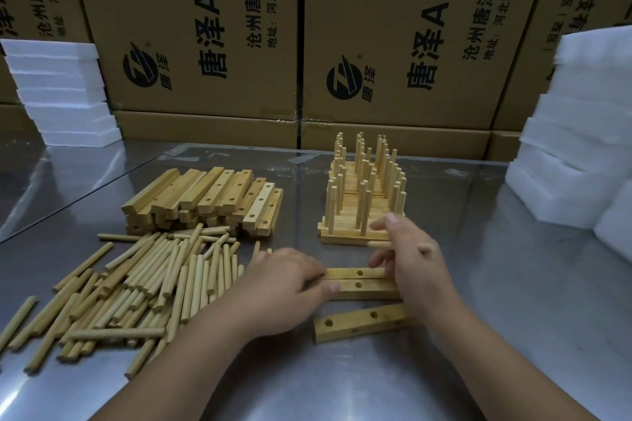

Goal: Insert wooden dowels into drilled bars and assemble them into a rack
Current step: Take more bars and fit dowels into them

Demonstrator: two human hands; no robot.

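Two drilled wooden bars [362, 281] lie side by side on the metal table between my hands. My left hand [284, 287] covers their left ends, fingers curled over them. My right hand [412, 260] is at their right ends and holds a dowel [378, 244] that points left. A third drilled bar [359, 321] lies loose just in front, partly under my right wrist. Beyond my right hand stands a stack of finished bars with upright dowels [364, 195].
A loose heap of dowels [136, 284] spreads over the left of the table, with a pile of drilled bars [205, 202] behind it. White foam slabs are stacked at far left [61, 96] and right [578, 147]. Cardboard boxes [205, 27] wall off the back.
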